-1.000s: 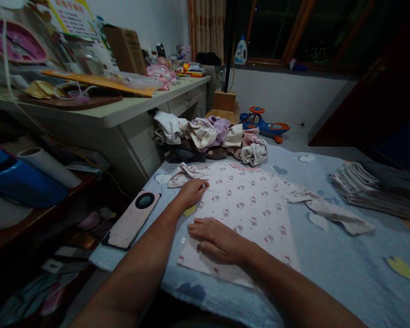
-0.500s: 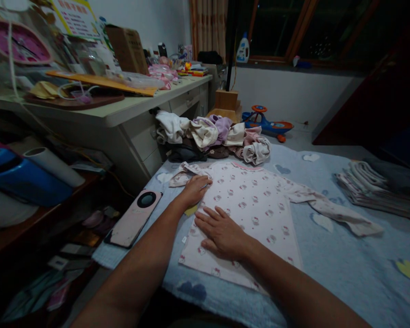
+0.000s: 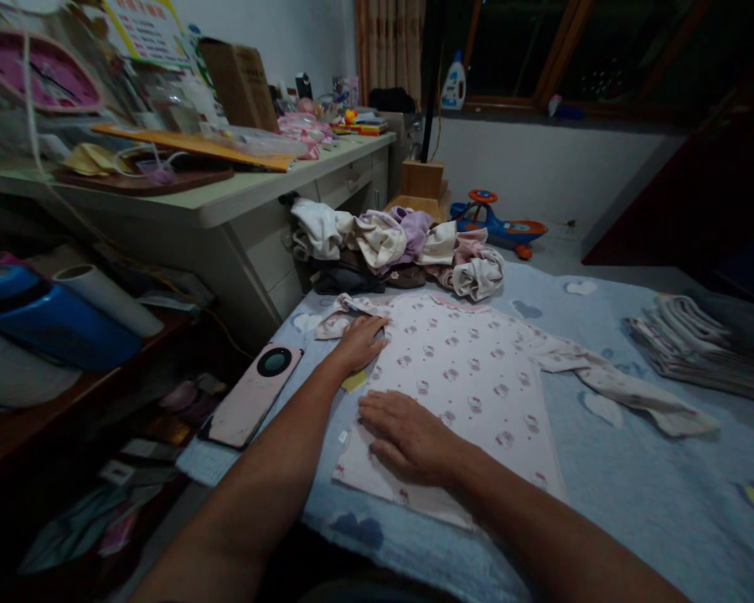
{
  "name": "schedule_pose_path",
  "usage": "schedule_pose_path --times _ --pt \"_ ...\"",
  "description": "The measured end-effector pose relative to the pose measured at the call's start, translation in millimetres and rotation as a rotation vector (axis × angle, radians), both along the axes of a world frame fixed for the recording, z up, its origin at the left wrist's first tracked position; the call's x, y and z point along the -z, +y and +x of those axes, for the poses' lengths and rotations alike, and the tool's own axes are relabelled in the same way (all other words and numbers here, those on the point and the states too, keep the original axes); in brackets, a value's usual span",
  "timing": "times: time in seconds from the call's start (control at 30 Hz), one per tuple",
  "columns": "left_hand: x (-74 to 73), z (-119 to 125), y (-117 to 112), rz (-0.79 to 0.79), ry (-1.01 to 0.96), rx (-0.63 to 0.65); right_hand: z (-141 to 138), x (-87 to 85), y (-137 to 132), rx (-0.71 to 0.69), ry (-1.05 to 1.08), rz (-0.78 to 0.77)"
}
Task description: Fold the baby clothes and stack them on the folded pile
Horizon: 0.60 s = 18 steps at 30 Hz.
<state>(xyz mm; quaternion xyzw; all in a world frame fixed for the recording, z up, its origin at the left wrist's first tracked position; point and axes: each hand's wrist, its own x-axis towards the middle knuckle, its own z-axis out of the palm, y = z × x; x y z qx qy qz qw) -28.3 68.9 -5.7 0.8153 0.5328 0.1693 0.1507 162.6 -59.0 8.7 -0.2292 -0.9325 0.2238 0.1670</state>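
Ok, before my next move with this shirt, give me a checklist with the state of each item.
1. Shirt lies flat on the blanket: ok.
2. Left hand open, flat on the shirt beside one sleeve: ok.
3. Right hand open, flat low on the shirt: ok.
4. That sleeve smoothed out: not ok, crumpled.
5. Phone clear of the shirt: ok.
6. Clothes pile clear of the collar: cannot tell.
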Motion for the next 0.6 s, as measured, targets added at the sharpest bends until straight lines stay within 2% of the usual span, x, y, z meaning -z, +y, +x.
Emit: schedule_pose_path --times 0.1,0.27,0.37,0.47,0.6 --pt "1.1 0.6 -0.9 0.018 -0.011 -0.009 1.9 2.3 2.7 0.078 0.013 0.080" --pt "-0.3 2.3 -2.8 0.018 -0.024 -0.028 -5.9 -8.0 -6.5 -0.034 -0.137 0.021" --pt "0.1 2.7 -2.8 0.017 -0.028 -0.040 -10.1 -11.0 -11.3 -0.112 -0.153 -0.038" --pt "1.6 2.8 -2.3 0.028 -0.019 -0.048 -9.6 -8.1 -10.6 -0.148 -0.072 -0.035" --pt "3.0 3.2 -1.7 0.031 0.002 -0.051 -7.6 -4.6 -6.7 -0.074 0.040 0.034"
